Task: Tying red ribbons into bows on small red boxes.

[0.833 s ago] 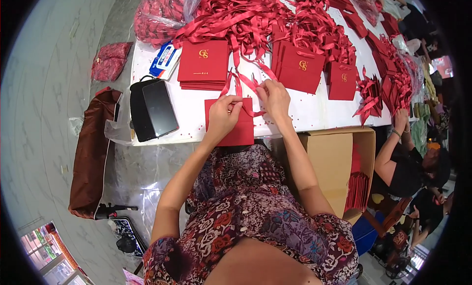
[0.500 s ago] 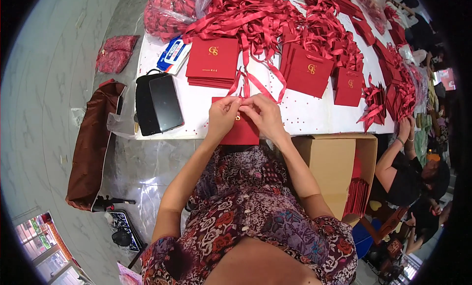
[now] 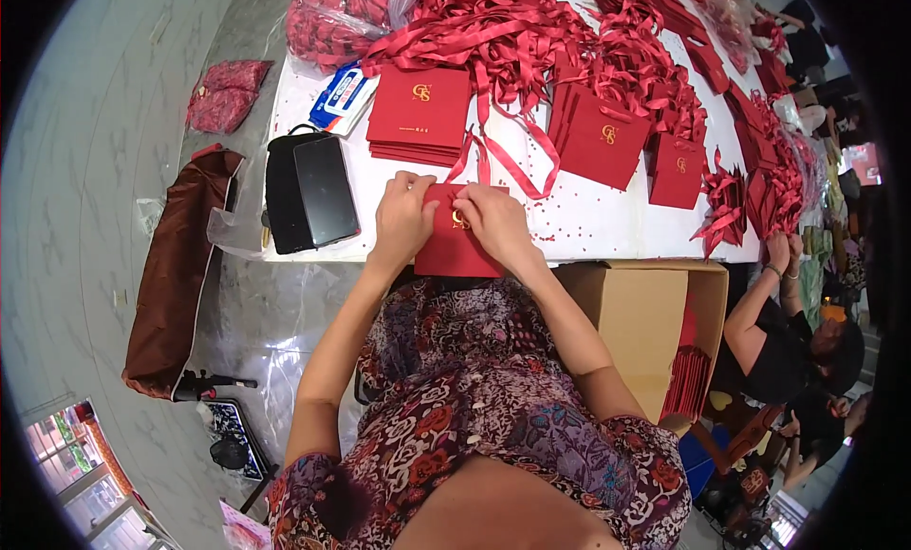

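Observation:
A small red paper bag (image 3: 459,254) with a gold emblem lies at the table's front edge, in front of me. My left hand (image 3: 405,220) grips its upper left side, with the fingers curled and the thumb against the front. My right hand (image 3: 495,223) is closed at the bag's upper part, fingertips bent in beside the emblem; whether a ribbon end is pinched there too, I cannot tell. Just beyond the hands, a loose red ribbon (image 3: 537,163) loops over the white table. A stack of similar red bags (image 3: 418,104) sits behind it to the left.
A black phone (image 3: 327,191) rests on a dark pouch at the left, near a blue-and-white packet (image 3: 342,96). Tangled red ribbons (image 3: 503,37) cover the back. More red bags (image 3: 605,137) lie to the right. Below the right edge stands an open cardboard box (image 3: 641,336); a co-worker's arm (image 3: 754,313) is beyond.
My hands, close together at the bag's top half a second ago, have moved apart. The left hand has shifted left to the bag's side, and the emblem shows more fully.

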{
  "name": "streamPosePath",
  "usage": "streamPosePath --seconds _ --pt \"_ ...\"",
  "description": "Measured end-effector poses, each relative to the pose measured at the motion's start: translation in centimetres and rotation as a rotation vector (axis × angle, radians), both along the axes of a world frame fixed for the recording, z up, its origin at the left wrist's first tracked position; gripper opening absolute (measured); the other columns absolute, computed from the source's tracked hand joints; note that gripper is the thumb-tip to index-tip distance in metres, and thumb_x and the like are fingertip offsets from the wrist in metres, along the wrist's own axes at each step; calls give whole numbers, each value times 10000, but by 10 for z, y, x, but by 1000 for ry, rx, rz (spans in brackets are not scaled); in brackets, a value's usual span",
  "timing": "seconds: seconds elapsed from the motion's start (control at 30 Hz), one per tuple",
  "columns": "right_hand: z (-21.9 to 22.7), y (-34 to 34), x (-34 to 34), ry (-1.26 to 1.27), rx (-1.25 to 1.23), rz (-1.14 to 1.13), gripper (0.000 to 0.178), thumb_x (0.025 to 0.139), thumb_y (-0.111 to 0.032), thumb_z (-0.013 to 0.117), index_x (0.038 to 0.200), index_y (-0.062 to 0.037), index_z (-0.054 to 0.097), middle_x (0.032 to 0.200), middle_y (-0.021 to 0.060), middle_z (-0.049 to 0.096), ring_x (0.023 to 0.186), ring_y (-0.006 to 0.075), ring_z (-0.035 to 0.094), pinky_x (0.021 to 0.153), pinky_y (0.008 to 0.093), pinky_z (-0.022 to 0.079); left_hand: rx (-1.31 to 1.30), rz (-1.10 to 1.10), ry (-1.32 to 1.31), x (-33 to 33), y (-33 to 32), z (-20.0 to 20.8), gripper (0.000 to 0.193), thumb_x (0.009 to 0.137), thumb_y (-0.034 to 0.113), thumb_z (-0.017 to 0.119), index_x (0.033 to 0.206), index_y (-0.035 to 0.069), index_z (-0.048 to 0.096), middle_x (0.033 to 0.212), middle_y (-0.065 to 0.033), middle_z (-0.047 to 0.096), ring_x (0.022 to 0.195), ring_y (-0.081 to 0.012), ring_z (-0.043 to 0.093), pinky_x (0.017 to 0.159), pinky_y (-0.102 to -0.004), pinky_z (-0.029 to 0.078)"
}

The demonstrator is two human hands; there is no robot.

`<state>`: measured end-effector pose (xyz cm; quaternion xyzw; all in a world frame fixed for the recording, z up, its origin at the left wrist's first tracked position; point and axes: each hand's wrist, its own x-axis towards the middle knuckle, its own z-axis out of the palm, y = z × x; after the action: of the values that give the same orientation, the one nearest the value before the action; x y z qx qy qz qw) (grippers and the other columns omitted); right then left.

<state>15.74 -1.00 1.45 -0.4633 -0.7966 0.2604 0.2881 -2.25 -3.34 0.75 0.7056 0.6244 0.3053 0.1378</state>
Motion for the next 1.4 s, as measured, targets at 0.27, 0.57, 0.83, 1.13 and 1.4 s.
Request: streamPosePath --seconds 0.27,0.57,0.83,1.13,1.4 --pt "-12 2 -9 -184 -37 -11 189 888 -202 654 836 -21 649 770 179 658 729 368 647 654 468 495 66 -61 -30 9 2 8 246 764 10 679 1008 14 641 977 -150 579 874 -333 600 753 -431 496" --pt "0 5 -11 -28 -263 -131 239 869 -246 631 777 -29 673 687 188 660 687 380 664 637 476 504 193 -158 54 16 4 15 130 795 -12 607 913 35 581 852 -127 561 797 -326 557 697 -432 458" --pt "5 2 -9 62 -189 -176 246 859 -270 700 781 -40 668 744 144 669 715 344 651 636 431 493 63 -130 -137 9 5 9 89 846 20 610 934 29 598 853 -129 627 811 -335 564 717 -412 466" --pt "6 33 17 92 -196 50 199 867 -201 669 812 -18 724 766 132 665 736 327 620 690 419 481 41 -182 -180 18 5 21 139 793 67 719 907 43 644 830 -80 651 785 -280 578 715 -375 476" --pt "-18 57 33 376 -820 302 183 880 -169 683 862 3 744 724 7 676 667 55 567 612 239 451 151 -318 -118 24 3 29 126 772 38 737 882 46 678 864 -75 595 825 -264 591 710 -371 492"
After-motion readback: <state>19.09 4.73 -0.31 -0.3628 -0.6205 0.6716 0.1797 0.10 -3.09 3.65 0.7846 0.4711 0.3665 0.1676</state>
